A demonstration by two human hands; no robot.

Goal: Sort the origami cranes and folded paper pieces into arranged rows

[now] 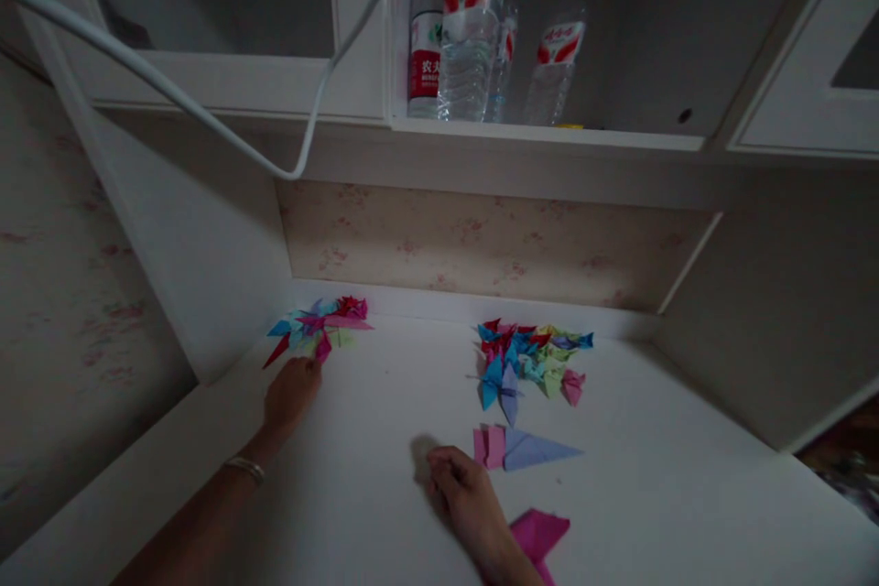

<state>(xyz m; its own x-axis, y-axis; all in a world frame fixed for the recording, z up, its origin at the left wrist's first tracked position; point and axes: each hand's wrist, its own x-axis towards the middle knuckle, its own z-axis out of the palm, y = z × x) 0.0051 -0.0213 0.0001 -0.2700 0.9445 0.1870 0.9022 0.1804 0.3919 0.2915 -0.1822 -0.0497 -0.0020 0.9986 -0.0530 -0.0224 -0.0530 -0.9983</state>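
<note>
At the far left of the tabletop, my left hand (294,394) reaches to a heap of colourful origami pieces (312,319). Its fingers are pinched at the lower tip of a magenta folded paper (323,345). My right hand (461,482) rests near the front middle, fingers curled in and nothing visible in them. Just beyond it lie small pink folded papers (489,447) and a lavender paper folded to a long point (539,449). Partly behind my right wrist is a larger magenta folded paper (541,531). A second cluster of paper cranes (528,357) sits farther back.
The white tabletop (385,421) meets a floral-papered wall (426,238) and side panels. Above hangs a cabinet with several plastic bottles (471,27) on its shelf. A white bent tube (206,114) crosses the upper left in front of the cabinet.
</note>
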